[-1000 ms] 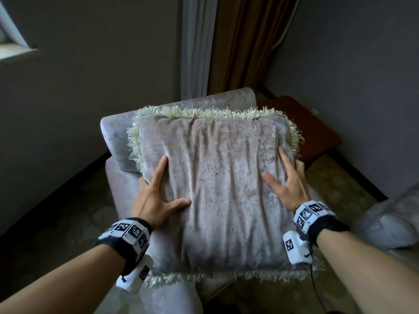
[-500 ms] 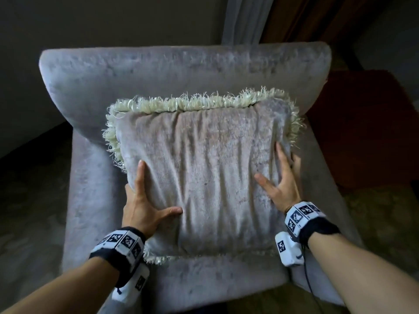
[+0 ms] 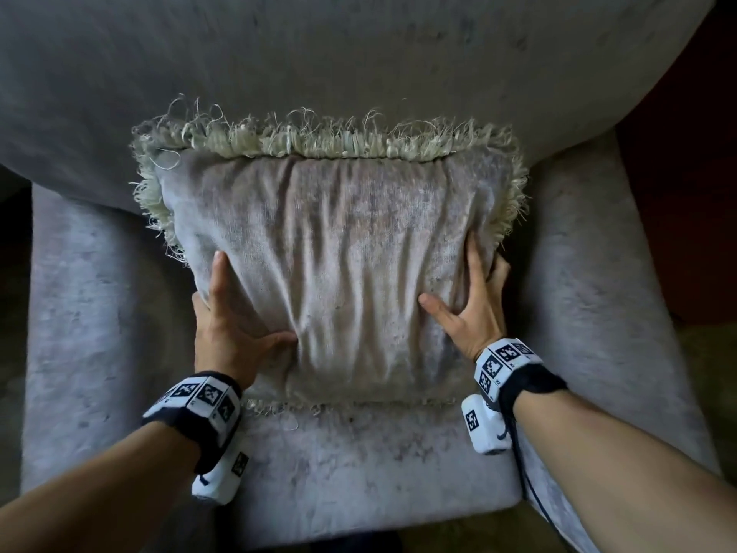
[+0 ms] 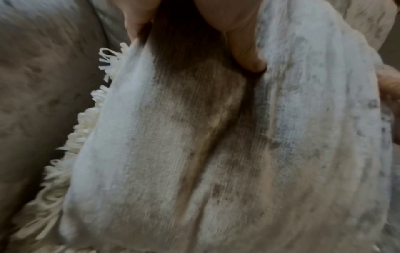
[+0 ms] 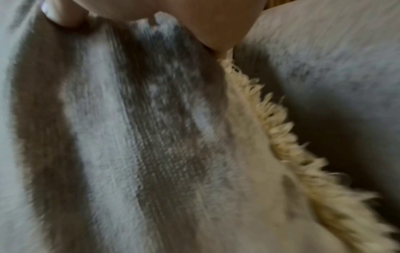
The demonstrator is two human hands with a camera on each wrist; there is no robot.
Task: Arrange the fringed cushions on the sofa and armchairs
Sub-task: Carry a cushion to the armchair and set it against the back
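Note:
A grey velvet fringed cushion stands on the armchair seat, leaning against the backrest. My left hand grips its left edge, thumb pressed into the front, index finger laid up the face. My right hand grips the right edge the same way, its outer fingers wrapped behind the fringe. The left wrist view shows the cushion close up with my thumb dug into the fabric. The right wrist view shows the cushion and its cream fringe.
The armchair's two padded arms flank the cushion closely. A dark reddish surface lies to the right of the chair. Patterned floor shows at the right edge.
The cushion has come down from mid-air onto the armchair seat and back against the backrest. Both hands kept their hold on its sides, and my view has moved in closer.

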